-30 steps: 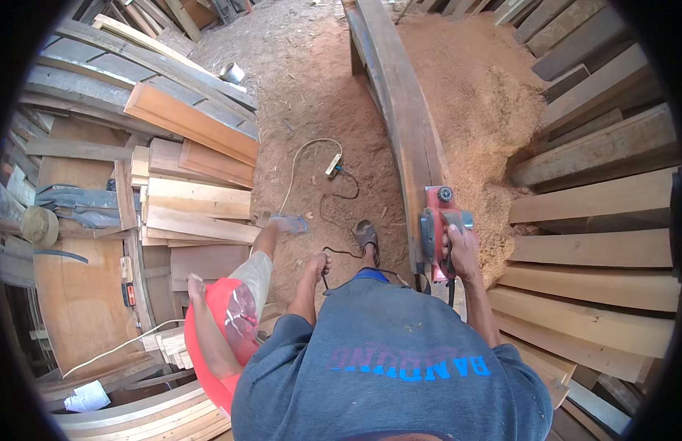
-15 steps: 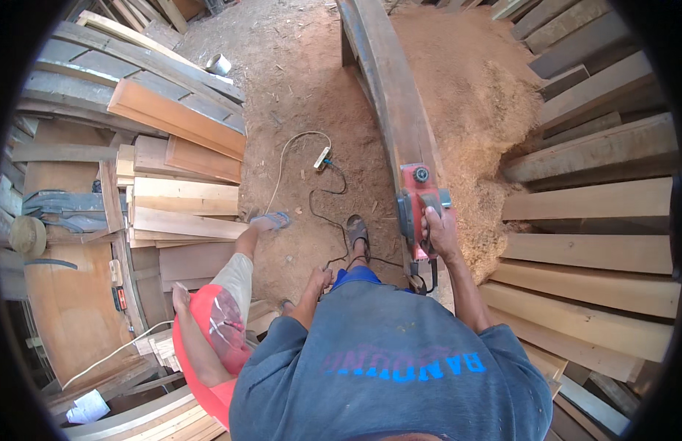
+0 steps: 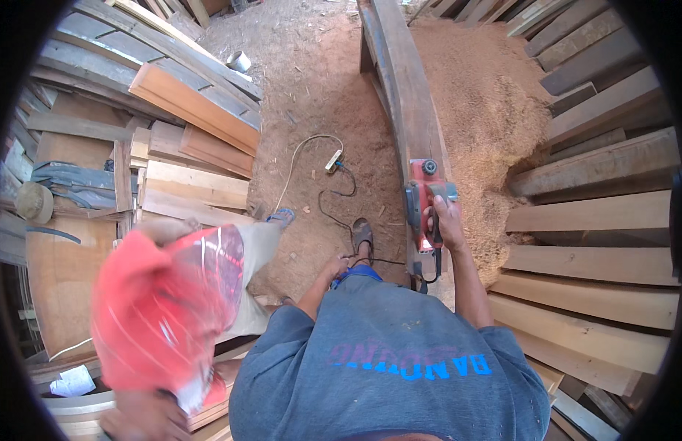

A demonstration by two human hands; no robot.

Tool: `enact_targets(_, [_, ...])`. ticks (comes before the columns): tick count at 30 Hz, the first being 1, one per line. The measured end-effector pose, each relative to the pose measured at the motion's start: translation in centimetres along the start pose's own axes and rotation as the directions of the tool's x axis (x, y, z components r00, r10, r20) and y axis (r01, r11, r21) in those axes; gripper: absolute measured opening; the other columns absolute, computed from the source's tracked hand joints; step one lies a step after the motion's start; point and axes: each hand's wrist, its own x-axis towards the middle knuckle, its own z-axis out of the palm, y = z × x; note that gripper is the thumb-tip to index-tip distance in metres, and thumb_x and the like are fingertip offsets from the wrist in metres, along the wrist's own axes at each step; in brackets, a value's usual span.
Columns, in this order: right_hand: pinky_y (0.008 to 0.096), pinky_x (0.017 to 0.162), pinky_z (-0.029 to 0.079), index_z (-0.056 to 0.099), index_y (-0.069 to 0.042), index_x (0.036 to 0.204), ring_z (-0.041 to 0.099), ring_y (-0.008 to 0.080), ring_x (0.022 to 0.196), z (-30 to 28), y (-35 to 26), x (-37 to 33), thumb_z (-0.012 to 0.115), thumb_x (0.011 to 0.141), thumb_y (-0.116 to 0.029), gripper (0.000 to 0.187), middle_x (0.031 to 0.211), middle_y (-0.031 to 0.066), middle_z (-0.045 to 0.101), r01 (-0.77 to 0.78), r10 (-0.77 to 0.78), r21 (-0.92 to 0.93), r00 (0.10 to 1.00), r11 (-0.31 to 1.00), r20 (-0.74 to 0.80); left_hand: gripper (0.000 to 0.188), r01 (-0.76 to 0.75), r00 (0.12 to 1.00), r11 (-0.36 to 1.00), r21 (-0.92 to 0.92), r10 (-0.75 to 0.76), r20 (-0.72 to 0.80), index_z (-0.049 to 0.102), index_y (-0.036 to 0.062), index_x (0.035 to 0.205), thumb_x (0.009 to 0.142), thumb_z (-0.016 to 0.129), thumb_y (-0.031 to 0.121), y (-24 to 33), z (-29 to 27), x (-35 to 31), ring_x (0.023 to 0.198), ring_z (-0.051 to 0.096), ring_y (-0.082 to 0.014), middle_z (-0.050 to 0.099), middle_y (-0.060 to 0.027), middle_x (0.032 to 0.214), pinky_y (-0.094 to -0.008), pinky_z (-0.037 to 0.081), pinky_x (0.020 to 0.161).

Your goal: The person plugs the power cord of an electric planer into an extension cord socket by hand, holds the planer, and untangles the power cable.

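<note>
My right hand (image 3: 448,223) grips the rear handle of a red and black electric planer (image 3: 427,197). The planer rests on the near end of a long wooden beam (image 3: 413,95) that runs away from me at knee height or so. Beside my left thigh, my left hand (image 3: 336,266) is closed around the black power cord (image 3: 326,209). That cord trails over the ground to a white extension socket (image 3: 333,160) and also passes my foot toward the planer. The planer's blade side is hidden against the wood.
A person in a red shirt (image 3: 164,301) is close on my left. Stacked boards (image 3: 194,184) lie at left, and planks (image 3: 590,264) line the right side. Wood shavings (image 3: 484,162) cover the ground right of the beam. A white bucket (image 3: 239,62) lies farther off.
The person in red has risen and moved closer, blurred by motion. My view has shifted slightly left. My left hand is a little farther forward; the planer stays about where it was on the beam.
</note>
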Motion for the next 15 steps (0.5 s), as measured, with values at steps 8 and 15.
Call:
enact_targets(8, [0.0225, 0.045, 0.043, 0.056, -0.005, 0.112, 0.051, 0.0050, 0.052, -0.3, 0.9, 0.1, 0.049, 0.099, -0.050, 0.047, 0.072, -0.0018, 0.058, -0.043, 0.043, 0.003, 0.999, 0.999, 0.017, 0.031, -0.045, 0.996, 0.890, 0.454, 0.005, 0.090, 0.071, 0.0010, 0.101, 0.086, 0.054, 0.022, -1.2, -0.4, 0.7, 0.088, 0.068, -0.0355, 0.069, -0.0218, 0.104, -0.0407, 0.053, 0.078])
enact_targets(15, [0.0230, 0.043, 0.044, 0.058, -0.006, 0.106, 0.053, 0.0061, 0.049, -1.0, 1.9, 0.4, 0.053, 0.097, -0.051, 0.046, 0.069, -0.0017, 0.058, -0.056, 0.056, 0.090, 0.998, 0.994, 0.005, 0.035, -0.281, 0.959, 0.738, 0.613, 0.195, 0.206, 0.073, 0.0030, 0.099, 0.086, 0.048, 0.023, -3.1, -0.4, 1.2, 0.095, 0.068, -0.0364, 0.070, -0.0225, 0.100, -0.0429, 0.054, 0.083])
